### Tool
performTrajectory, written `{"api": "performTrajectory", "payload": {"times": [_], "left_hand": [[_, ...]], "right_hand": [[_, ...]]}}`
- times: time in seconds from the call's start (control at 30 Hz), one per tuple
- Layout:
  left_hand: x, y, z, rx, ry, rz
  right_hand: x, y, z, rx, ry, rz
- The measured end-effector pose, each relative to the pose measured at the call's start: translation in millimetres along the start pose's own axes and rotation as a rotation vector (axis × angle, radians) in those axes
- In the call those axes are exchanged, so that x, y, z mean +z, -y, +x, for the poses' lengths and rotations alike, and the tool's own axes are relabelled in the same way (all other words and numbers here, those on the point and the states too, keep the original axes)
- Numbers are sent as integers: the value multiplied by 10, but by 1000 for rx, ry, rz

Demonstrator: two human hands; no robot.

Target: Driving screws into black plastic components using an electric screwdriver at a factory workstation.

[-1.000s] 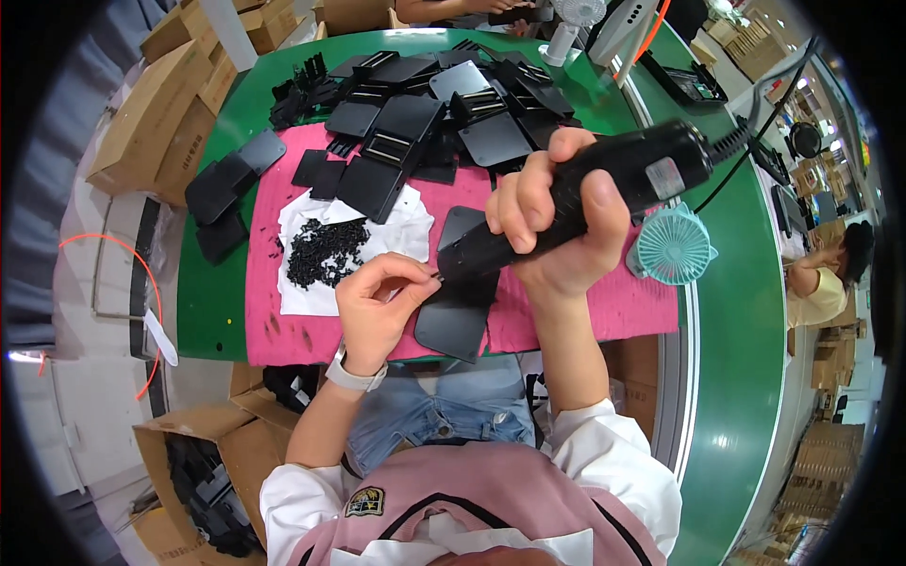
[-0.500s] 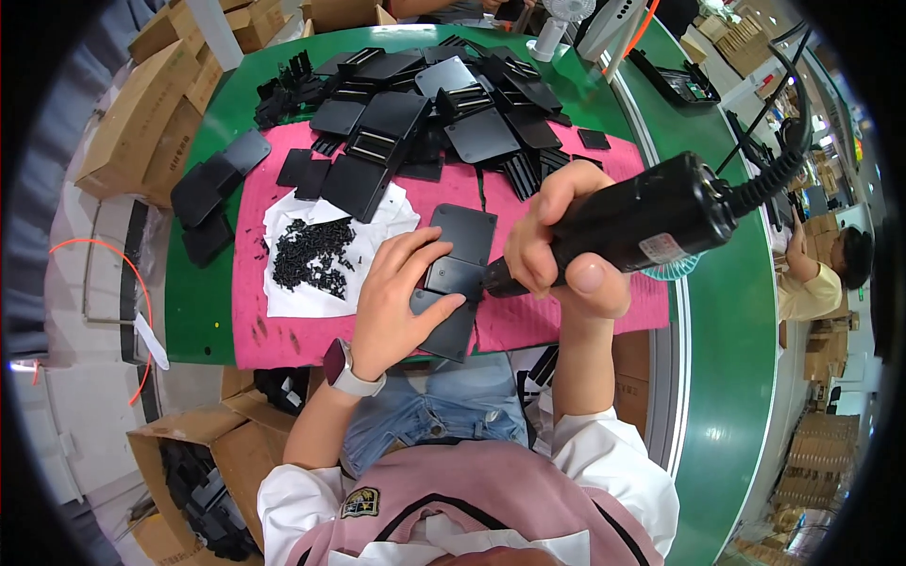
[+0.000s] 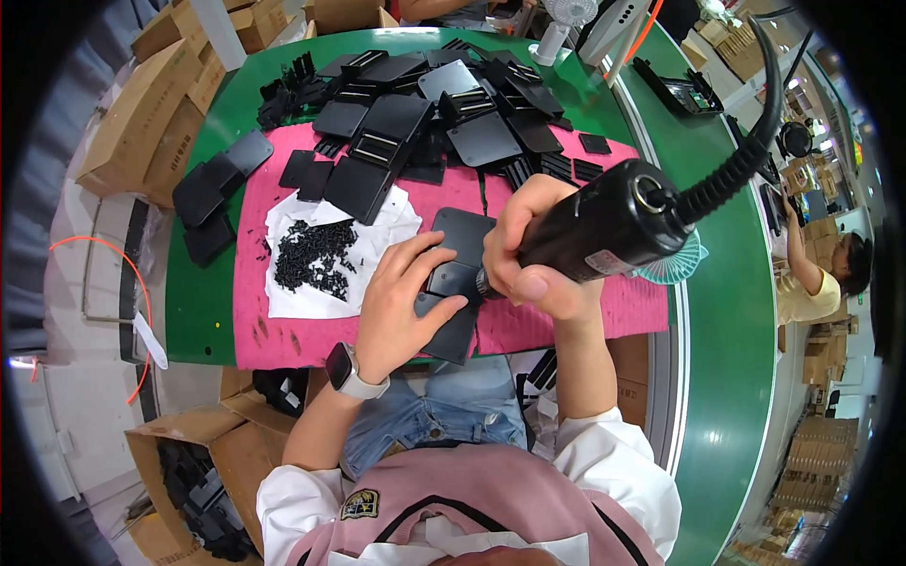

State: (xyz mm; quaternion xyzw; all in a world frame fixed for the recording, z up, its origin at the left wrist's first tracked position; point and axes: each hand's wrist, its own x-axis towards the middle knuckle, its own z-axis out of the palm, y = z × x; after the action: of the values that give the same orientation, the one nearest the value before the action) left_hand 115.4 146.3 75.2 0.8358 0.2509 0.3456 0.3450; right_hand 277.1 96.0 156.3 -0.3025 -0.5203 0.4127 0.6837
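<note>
Before me on the pink mat (image 3: 528,325) lies a black plastic casing (image 3: 464,231) with flat panels. My left hand (image 3: 401,283) rests over its left side, fingers spread and stretched out, thumb lying across the lower panel. In my right hand (image 3: 538,259) is a black corded electric screwdriver (image 3: 604,222), gripped round its body and tilted. Its tip end meets the casing's right edge near the middle; the exact contact point is hidden by my fingers. Small black screws (image 3: 316,255) lie heaped on a white cloth (image 3: 288,304) to the left of my left hand.
A large pile of black plastic casings (image 3: 481,137) covers the table's far side. More black panels (image 3: 203,193) lie at the left edge. A teal round mesh object (image 3: 675,259) sits right of the screwdriver. Its cable (image 3: 731,179) hangs from above. An open carton (image 3: 198,429) stands below left.
My right hand has moved left with the electric screwdriver, which now stands steeper with its tip end nearer the casing's middle. My left hand has barely shifted.
</note>
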Motion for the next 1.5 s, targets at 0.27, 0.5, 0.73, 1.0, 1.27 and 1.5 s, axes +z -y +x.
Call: {"api": "performTrajectory", "payload": {"times": [0.27,0.5,0.73,1.0,1.27,1.5], "left_hand": [[4,-24,23,1,17,3],[45,-14,-7,-4,9,-12],[-38,-16,-43,89,-7,123],[-397,-80,-234,209,-160,199],[-2014,796,-2371,-564,-1446,142],[-2907,1981,-5621,-1106,-1880,906]], "right_hand": [[-106,3,-8,13,26,21],[-68,-34,-88,-54,33,-50],[-44,11,-204,-132,12,-75],[-509,29,-438,87,-386,-453],[-373,-30,-342,87,-364,-497],[-370,-18,-303,70,-393,-577]]}}
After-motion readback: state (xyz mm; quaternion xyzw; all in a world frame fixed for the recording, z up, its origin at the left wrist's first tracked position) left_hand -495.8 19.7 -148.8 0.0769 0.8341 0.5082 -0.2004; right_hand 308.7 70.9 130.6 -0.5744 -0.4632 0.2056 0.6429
